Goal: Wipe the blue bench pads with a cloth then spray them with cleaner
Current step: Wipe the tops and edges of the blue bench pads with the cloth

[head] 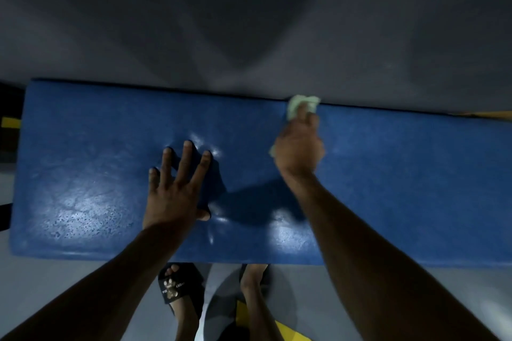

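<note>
A grey floor (249, 22) fills the far half of the scene, crossed by soft overlapping shadows. At the near edge stands a foot in a black slide sandal (180, 286) with a pale emblem on its strap; a second foot (253, 275) is just to its right. A yellow floor marking (288, 333) lies near them, and another yellow patch (9, 122) shows at the far left.

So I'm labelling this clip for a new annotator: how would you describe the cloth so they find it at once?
Start at the long blue bench pad that spans the picture. Follow its far edge to the right hand pressing down there. The cloth is the crumpled pale green wad sticking out past those fingers, the only light-coloured thing on the pad; the left hand lies flat and empty.
</note>
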Demonstrator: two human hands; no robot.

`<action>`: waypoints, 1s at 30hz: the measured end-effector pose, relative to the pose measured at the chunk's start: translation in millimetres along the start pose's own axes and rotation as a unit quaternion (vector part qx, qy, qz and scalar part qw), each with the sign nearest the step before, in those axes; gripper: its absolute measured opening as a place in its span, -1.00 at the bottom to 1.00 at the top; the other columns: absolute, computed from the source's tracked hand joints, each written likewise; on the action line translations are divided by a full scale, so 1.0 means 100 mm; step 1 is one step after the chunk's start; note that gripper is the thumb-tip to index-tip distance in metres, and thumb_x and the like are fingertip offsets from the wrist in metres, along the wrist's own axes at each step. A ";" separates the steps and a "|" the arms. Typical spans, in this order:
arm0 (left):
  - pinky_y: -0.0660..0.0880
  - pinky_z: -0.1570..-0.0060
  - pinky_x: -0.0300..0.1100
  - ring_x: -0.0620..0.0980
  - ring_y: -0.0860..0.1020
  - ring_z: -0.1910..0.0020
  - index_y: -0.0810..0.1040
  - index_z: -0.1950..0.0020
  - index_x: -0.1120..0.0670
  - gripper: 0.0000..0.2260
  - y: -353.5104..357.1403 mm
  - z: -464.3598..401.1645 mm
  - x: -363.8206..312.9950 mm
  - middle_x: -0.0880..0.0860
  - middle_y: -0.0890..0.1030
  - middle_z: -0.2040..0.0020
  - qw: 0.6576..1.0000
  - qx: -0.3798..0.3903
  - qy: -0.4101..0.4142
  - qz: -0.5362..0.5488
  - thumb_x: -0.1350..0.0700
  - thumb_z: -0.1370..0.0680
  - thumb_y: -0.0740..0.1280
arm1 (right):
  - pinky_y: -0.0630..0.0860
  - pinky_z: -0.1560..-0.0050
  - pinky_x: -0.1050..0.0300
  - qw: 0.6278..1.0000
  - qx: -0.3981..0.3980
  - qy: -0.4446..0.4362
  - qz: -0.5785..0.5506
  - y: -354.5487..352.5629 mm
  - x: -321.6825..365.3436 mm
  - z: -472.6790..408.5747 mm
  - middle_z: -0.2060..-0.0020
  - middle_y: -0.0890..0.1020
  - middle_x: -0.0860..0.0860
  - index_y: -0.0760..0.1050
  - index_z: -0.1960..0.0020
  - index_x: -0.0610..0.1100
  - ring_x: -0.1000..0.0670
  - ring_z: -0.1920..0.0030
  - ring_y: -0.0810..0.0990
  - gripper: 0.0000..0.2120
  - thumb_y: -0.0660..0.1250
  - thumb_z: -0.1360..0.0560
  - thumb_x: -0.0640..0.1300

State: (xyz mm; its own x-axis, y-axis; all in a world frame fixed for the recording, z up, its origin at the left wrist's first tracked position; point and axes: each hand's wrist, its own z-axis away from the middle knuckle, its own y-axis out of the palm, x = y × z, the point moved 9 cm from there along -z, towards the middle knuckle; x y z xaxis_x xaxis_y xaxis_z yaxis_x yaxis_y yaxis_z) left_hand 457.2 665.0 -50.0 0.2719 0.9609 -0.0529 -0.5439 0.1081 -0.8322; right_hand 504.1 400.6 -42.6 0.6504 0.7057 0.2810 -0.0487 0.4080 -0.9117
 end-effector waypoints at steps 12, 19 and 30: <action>0.17 -0.43 0.35 0.32 -0.10 -0.57 -0.14 -0.61 -0.13 0.25 -0.01 0.01 0.01 0.07 -0.14 -0.63 1.000 0.005 -0.001 0.006 -0.19 -0.16 0.63 | 0.60 0.07 -0.17 0.993 -0.006 -0.078 0.089 -0.73 -1.19 -0.45 -0.19 0.43 -0.10 0.07 -0.55 0.32 -0.30 0.15 0.60 -0.26 0.26 -0.47 -0.09; 0.17 -0.44 0.34 0.31 -0.10 -0.58 -0.15 -0.61 -0.14 0.25 -0.02 0.01 0.02 0.07 -0.14 -0.64 1.000 0.008 -0.005 0.005 -0.20 -0.16 0.62 | 0.48 -0.06 -0.16 0.992 -0.063 0.103 -0.034 -0.38 -1.10 -0.16 -0.45 0.31 -0.18 -0.04 -0.64 0.04 -0.34 -0.11 0.56 -0.26 0.22 -0.55 -0.01; 0.13 -0.47 0.30 0.29 -0.15 -0.58 -0.17 -0.61 -0.11 0.22 -0.02 0.00 0.03 0.05 -0.20 -0.63 1.000 0.012 -0.007 0.000 -0.20 -0.21 0.60 | 0.54 0.30 0.00 0.940 0.017 -0.328 0.091 0.04 0.36 0.26 -0.17 0.55 -0.11 0.30 -0.55 0.06 -0.23 0.14 0.63 -0.33 0.31 -0.45 -0.13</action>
State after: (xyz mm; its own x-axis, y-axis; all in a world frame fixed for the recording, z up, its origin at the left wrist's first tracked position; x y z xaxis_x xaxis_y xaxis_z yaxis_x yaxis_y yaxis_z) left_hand 458.9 668.0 -48.4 0.2609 0.9644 -0.0442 -0.5633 0.1149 -0.8182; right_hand 507.8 442.7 -28.4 0.0216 0.9663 0.2565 -0.1452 0.2568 -0.9555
